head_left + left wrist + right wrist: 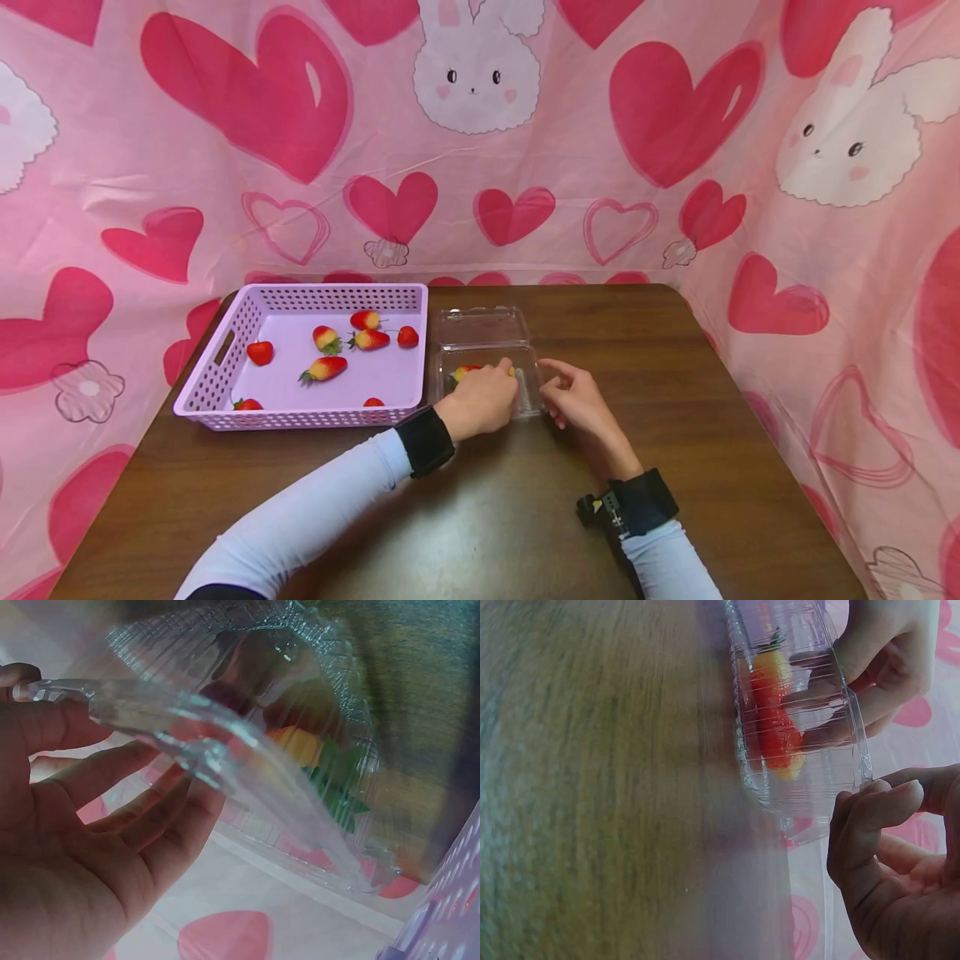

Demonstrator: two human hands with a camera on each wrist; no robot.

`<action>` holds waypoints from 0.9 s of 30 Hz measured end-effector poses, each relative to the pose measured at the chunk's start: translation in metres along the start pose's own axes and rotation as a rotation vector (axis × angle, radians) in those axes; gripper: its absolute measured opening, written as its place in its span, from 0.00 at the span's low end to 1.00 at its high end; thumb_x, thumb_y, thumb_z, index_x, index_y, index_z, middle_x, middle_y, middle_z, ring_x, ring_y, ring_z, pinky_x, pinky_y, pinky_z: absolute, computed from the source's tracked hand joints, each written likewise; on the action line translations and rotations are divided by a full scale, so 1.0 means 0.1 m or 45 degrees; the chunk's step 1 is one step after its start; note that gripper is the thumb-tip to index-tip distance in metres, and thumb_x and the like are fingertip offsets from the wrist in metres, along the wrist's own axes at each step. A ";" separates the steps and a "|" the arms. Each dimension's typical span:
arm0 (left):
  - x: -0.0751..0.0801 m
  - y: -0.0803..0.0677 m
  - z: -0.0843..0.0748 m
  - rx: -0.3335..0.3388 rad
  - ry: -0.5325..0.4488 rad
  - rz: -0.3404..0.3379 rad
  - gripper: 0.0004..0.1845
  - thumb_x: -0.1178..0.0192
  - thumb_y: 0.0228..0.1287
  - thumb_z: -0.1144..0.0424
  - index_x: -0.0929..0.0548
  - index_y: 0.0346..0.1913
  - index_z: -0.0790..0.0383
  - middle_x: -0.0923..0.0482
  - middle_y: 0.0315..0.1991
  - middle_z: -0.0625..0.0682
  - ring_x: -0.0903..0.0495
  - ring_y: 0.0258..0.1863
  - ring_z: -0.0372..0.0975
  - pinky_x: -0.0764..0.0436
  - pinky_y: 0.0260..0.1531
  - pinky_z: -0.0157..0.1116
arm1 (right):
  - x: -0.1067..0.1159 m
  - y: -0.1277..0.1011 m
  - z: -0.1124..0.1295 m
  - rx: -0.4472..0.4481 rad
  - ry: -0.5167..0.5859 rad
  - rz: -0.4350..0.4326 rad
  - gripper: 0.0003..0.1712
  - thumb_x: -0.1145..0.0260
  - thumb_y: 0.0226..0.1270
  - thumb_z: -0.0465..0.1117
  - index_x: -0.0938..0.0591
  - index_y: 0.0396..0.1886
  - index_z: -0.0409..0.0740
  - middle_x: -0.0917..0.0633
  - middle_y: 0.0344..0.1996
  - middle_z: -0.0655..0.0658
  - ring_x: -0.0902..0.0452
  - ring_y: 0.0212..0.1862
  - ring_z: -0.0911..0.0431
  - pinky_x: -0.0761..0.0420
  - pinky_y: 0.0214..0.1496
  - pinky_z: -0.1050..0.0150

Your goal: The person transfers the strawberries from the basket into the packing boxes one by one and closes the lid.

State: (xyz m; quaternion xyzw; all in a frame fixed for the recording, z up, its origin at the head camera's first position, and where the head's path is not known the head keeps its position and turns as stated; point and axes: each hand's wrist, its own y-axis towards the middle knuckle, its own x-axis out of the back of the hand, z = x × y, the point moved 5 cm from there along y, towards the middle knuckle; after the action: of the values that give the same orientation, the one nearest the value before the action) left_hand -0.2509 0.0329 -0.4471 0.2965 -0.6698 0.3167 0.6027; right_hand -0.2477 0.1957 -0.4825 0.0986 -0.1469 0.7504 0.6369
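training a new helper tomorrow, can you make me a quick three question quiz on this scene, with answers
1. Multiple choice: in the head view, what stands directly left of the clear box?
a) a blue mug
b) a purple basket
c) a wooden bowl

2. True or false: the box's lid is open.

3. Short answer: which hand has its fingers inside the box, by the strawberries?

Key:
1. b
2. True; it is tipped back on the side away from the person.
3. The left hand; the right hand is at the box's right edge.
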 end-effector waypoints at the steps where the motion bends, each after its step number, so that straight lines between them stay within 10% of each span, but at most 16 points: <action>1: -0.01 0.00 0.01 0.000 -0.005 0.004 0.13 0.32 0.69 0.57 0.10 0.49 0.62 0.21 0.52 0.58 0.14 0.44 0.49 0.12 0.41 0.46 | 0.00 0.00 0.00 -0.008 0.003 0.005 0.29 0.37 0.73 0.29 0.26 0.73 0.34 0.21 0.21 0.44 0.29 0.18 0.54 0.24 0.18 0.63; 12: 0.00 0.01 0.03 -0.038 0.029 -0.063 0.12 0.32 0.69 0.57 0.10 0.47 0.61 0.20 0.48 0.56 0.15 0.44 0.50 0.13 0.43 0.47 | -0.01 -0.18 0.38 -0.002 0.017 0.041 0.28 0.39 0.72 0.26 0.28 0.70 0.24 0.22 0.21 0.41 0.28 0.18 0.53 0.23 0.19 0.62; 27: 0.19 0.02 0.07 -0.071 -0.072 -0.219 0.09 0.34 0.70 0.61 0.11 0.46 0.62 0.19 0.42 0.56 0.14 0.40 0.49 0.13 0.40 0.47 | -0.01 0.02 0.00 0.000 0.014 0.040 0.29 0.40 0.74 0.27 0.29 0.73 0.28 0.23 0.20 0.44 0.30 0.16 0.53 0.24 0.18 0.62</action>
State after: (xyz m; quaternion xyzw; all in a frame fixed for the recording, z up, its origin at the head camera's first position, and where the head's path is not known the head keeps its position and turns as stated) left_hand -0.2588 0.0283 -0.4287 0.3450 -0.6671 0.2366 0.6164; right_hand -0.2498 0.1945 -0.4829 0.0923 -0.1449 0.7609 0.6257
